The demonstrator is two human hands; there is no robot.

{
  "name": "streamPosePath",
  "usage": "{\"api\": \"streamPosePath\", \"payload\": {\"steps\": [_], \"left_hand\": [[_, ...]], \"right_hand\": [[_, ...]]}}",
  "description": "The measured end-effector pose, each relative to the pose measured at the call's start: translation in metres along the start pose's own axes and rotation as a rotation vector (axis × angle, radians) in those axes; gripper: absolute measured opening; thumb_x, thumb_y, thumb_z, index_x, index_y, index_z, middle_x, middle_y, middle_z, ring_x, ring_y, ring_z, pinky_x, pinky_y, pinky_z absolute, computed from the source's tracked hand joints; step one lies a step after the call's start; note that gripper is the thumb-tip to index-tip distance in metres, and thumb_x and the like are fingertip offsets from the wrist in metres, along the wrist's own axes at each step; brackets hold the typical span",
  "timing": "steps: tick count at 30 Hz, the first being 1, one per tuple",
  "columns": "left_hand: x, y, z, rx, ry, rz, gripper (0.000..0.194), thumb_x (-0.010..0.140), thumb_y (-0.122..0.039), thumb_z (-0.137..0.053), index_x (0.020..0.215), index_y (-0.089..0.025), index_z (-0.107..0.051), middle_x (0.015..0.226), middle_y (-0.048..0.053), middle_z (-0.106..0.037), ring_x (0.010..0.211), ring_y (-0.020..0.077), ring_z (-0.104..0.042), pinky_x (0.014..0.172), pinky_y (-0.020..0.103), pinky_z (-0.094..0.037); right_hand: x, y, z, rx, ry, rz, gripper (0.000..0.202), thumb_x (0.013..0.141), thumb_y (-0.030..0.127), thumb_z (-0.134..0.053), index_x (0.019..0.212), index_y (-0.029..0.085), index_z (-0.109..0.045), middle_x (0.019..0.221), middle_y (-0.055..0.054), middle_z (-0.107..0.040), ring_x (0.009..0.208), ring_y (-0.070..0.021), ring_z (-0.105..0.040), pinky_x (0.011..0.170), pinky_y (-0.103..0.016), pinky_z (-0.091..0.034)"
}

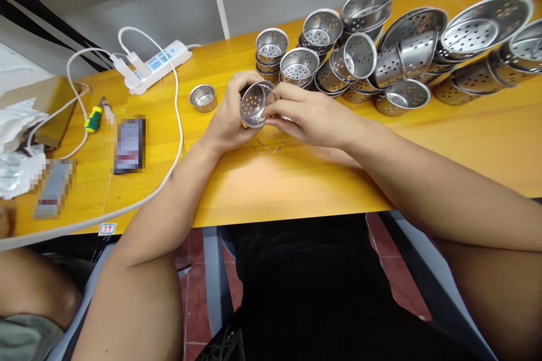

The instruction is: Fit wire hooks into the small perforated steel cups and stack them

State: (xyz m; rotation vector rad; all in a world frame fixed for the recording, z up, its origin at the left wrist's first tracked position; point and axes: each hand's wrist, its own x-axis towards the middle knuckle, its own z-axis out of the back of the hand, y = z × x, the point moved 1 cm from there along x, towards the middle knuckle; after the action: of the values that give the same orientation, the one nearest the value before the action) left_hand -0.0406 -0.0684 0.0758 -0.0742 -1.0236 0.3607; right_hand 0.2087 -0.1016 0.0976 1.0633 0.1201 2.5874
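My left hand (pixel 234 110) is wrapped round the side of a small perforated metal cup (pixel 253 102), which is tilted with its mouth toward me. At the cup's right rim, my right hand (pixel 302 113) has its fingers pinched together, with the fingertips at the opening. Whatever lies between those fingertips is too small to make out. Below the cup, thin curved wire (pixel 267 150) shows against the table; I cannot tell whether it joins the cup. Another small perforated cup (pixel 203 98) stands alone to the left of my left hand.
Stacks of perforated metal cups (pixel 300 66) and wider bowls (pixel 486 27) fill the back right of the yellow table (pixel 237 192). To the left are a power strip (pixel 161 65) with white cables, a green-yellow screwdriver (pixel 94 118) and two phones (pixel 129 145). A neighbour's leg (pixel 34 287) shows lower left.
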Motion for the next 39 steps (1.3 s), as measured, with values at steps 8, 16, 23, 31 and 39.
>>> {"api": "streamPosePath", "payload": {"steps": [8,16,23,31,39], "left_hand": [[-0.002,0.008,-0.004,0.023,-0.045,-0.081,0.078,0.105,-0.065,-0.083,0.163,-0.03,-0.045,0.141,0.011,-0.073,0.13,0.0284,-0.079,0.112,0.049,-0.075],[-0.005,0.015,-0.005,0.023,0.012,-0.037,0.097,0.096,-0.087,-0.082,0.165,-0.032,-0.041,0.145,0.015,-0.072,0.133,0.0315,-0.079,0.113,0.054,-0.074],[-0.002,0.003,-0.001,0.032,0.012,-0.017,0.077,0.108,-0.069,-0.079,0.165,-0.034,-0.041,0.147,0.01,-0.07,0.138,0.0309,-0.078,0.117,0.055,-0.073],[-0.006,0.009,0.003,0.019,0.144,0.131,0.084,0.103,-0.081,-0.08,0.159,-0.032,-0.041,0.155,0.012,-0.069,0.149,0.0352,-0.074,0.13,0.058,-0.062],[-0.008,0.016,-0.004,-0.073,0.074,0.067,0.079,0.106,-0.08,-0.075,0.162,-0.035,-0.042,0.155,0.009,-0.068,0.149,0.0339,-0.073,0.13,0.059,-0.06]], "right_hand": [[-0.001,-0.002,-0.008,0.134,-0.085,-0.024,0.024,0.124,0.043,-0.06,0.12,0.025,-0.075,0.115,-0.008,-0.071,0.105,-0.0265,-0.073,0.093,-0.043,-0.062],[-0.003,-0.003,-0.009,0.126,-0.081,-0.048,0.024,0.124,0.042,-0.058,0.122,0.026,-0.074,0.118,-0.008,-0.071,0.107,-0.0278,-0.073,0.097,-0.046,-0.063],[-0.004,-0.003,-0.008,0.083,-0.065,-0.054,0.03,0.125,0.047,-0.054,0.122,0.026,-0.074,0.12,-0.009,-0.071,0.107,-0.0278,-0.073,0.093,-0.045,-0.064],[-0.004,0.0,-0.006,-0.042,0.015,-0.098,0.035,0.127,0.049,-0.048,0.126,0.025,-0.073,0.126,-0.01,-0.072,0.106,-0.0269,-0.074,0.091,-0.044,-0.067],[-0.008,-0.001,-0.006,-0.016,0.029,-0.102,0.036,0.128,0.049,-0.043,0.132,0.026,-0.071,0.127,-0.009,-0.072,0.112,-0.0276,-0.075,0.099,-0.047,-0.068]]}}
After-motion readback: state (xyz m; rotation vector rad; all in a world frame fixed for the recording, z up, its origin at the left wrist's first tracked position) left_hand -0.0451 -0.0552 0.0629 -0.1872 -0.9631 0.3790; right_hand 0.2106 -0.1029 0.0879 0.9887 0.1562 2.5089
